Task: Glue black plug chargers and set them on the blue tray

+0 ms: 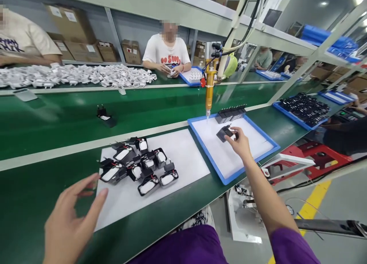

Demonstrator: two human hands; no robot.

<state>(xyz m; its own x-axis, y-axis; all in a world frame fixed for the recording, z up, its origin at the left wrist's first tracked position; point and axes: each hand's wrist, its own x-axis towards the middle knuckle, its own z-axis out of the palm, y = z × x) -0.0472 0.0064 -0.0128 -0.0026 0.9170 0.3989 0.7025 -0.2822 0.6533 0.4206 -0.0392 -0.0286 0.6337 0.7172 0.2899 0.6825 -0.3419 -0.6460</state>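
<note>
My right hand (240,141) grips a black plug adapter (224,133) over the white bed of a blue-rimmed tray (213,168). Behind it in the same tray stands a row of black plug adapters (231,115), prongs up. My left hand (71,214) has thumb and fingers spread, with nothing between them. Just beyond its fingertips lies a cluster of open black adapter housings (147,160) with white insides and red wires, on a white sheet (189,157).
A yellow dispenser nozzle (210,88) hangs above the tray's far left corner. One black adapter (105,116) lies on the green belt (155,107). Across it, white parts (86,75) are heaped near seated co-workers (168,51). Another blue tray (304,107) of black parts stands right.
</note>
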